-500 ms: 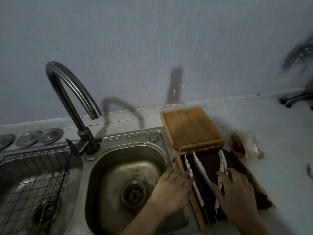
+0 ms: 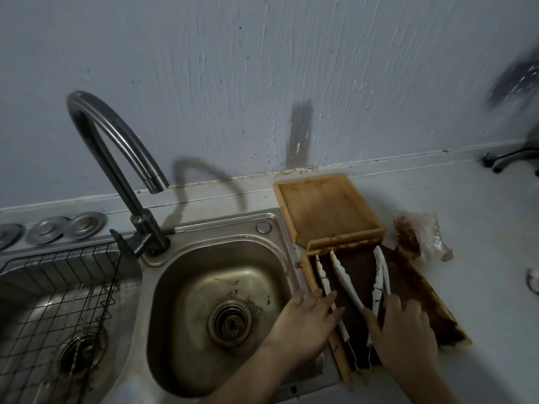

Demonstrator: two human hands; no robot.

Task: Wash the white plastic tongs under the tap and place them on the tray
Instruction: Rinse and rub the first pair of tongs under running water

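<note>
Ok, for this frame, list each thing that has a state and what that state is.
Tap: off, no water running.
Round sink: dry-looking, drain open, stained.
Left tongs: spread apart, lying in the dirty tray.
Right tongs: closed, in that tray.
Clean tray: holds nothing.
Left hand: open, fingers on the left tongs.
Right hand: open, touching tongs.

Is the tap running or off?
Off. No water falls from the tap spout, and the sink basin below shows no stream.

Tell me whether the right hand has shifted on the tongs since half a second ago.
Cannot tell. Against the dark tray, the right hand lies over the right-hand tongs much as before; any shift is too slight to separate from head-camera motion.
</note>
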